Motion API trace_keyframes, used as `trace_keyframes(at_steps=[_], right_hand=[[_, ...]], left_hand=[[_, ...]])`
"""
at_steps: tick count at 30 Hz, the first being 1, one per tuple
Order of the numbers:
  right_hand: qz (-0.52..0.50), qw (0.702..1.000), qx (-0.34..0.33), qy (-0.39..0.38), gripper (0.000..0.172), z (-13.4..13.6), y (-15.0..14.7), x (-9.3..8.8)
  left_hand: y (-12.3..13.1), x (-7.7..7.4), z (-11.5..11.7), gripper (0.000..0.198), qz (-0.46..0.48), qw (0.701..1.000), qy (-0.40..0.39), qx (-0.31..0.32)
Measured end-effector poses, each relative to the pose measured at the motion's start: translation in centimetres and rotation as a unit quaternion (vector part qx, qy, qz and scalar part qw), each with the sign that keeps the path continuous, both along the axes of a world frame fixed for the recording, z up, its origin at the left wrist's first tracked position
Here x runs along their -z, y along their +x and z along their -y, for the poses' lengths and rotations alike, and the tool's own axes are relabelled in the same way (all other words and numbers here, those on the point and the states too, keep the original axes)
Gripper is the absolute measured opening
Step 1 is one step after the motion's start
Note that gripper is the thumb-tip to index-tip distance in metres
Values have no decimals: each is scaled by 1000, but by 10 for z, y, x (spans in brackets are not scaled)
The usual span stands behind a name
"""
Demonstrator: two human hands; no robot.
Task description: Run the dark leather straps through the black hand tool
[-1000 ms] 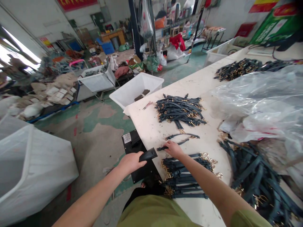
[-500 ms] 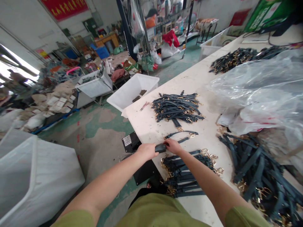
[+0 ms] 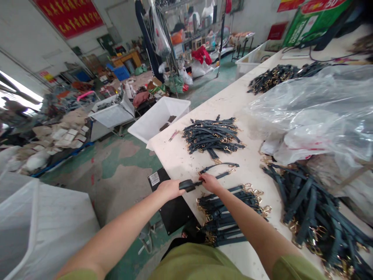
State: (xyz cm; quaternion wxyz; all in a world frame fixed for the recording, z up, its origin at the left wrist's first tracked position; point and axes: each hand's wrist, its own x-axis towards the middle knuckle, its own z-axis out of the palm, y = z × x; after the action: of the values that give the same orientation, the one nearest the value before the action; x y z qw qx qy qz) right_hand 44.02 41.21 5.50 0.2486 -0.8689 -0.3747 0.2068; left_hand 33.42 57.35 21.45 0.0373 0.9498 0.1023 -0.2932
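Observation:
Between my hands stretches a dark strap [image 3: 189, 186] with a wide padded part. My left hand [image 3: 171, 189] is closed around its wide end, just past the table's edge. Over the table, my right hand [image 3: 209, 182] pinches the narrow part of the same strap. Beyond my right hand lies a thin strap [image 3: 220, 165] with a gold clasp. Near my right forearm is a row of dark straps [image 3: 223, 217] with gold hooks, partly covered by the arm. A heaped pile of similar straps [image 3: 211, 134] lies farther up the table.
On the right, a clear plastic sheet [image 3: 314, 105] lies beside a large heap of wider straps [image 3: 311, 206]. A white bin [image 3: 140, 126] stands against the table's far-left edge, and small pink-handled snips [image 3: 174, 135] lie near that corner. A big white tub [image 3: 64, 217] stands at left.
My left hand has moved left, away from my right hand, so more of the strap shows between them. The head view has shifted slightly.

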Motion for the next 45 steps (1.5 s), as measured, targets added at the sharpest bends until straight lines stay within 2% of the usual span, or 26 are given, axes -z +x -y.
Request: trace_keyframes(at_steps=[3,7,12,15,19,23,27,30,34,37,41,45], right_hand=[[-2,1000,-4,-16,30,-3,-1,-1],[3,1000,-3,-18,29,-4,-2,1],[21,999,-18,-39,23,-5,-6,-7],[65,995,-71,-41,24,-15,-10,-20],[100,980,-145,-94,23,-32,-18,-35],[98,975,-138,-145,23,-33,-26,-36],[102,977,-83,-167,24,-19,-42,-30],[121,973,-116,-161,31,-11,-54,-26],[141,964,-169,-147,51,-8,-57,-28],[131,965,-175,-143,52,-11,-54,-30],[115,975,-128,-140,53,-18,-54,-29],[85,990,-62,-95,47,-13,-52,-24]], left_hand=[[-9,3,-8,42,9,1000,-25,-14],[-19,8,-12,46,31,995,-56,-77],[-52,-2,-33,46,48,990,-48,-121],[-73,-8,-41,46,45,988,-38,-140],[-86,-10,-37,46,47,985,-45,-159],[-92,-9,-32,48,37,982,-49,-180],[-98,-9,-31,46,48,984,-59,-164],[-102,-8,-31,46,48,985,-65,-149],[-102,-6,-31,46,51,986,-68,-145],[-101,-4,-31,46,46,988,-63,-132],[-98,-2,-32,46,36,994,-48,-92],[-93,-2,-34,47,31,997,-34,-58]])
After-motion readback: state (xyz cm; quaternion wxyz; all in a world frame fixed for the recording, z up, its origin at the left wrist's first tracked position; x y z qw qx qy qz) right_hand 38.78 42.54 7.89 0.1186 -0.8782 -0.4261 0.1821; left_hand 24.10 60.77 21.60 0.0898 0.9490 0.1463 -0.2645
